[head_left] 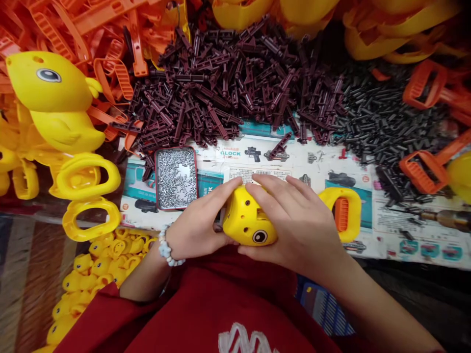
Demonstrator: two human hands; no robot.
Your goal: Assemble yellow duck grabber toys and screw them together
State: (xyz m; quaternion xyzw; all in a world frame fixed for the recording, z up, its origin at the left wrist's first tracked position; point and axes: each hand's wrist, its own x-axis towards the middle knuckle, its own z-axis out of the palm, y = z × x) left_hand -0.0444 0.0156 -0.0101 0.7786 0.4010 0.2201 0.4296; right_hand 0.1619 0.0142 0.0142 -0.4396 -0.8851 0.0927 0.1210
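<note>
Grip: left hand (200, 223) and right hand (294, 215), both clasping the duck (237, 215)!
Duck: right between them, long axis seemingly left to right.
Handle (353, 215): out past the right hand, join hidden.
Screws (176, 184): nearer the left.

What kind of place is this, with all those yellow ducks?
It looks like a toy workshop, maybe part of a factory. You can see a pile of yellow duck toys, a big heap of dark plastic parts and a tray of tiny metal pieces.
</note>
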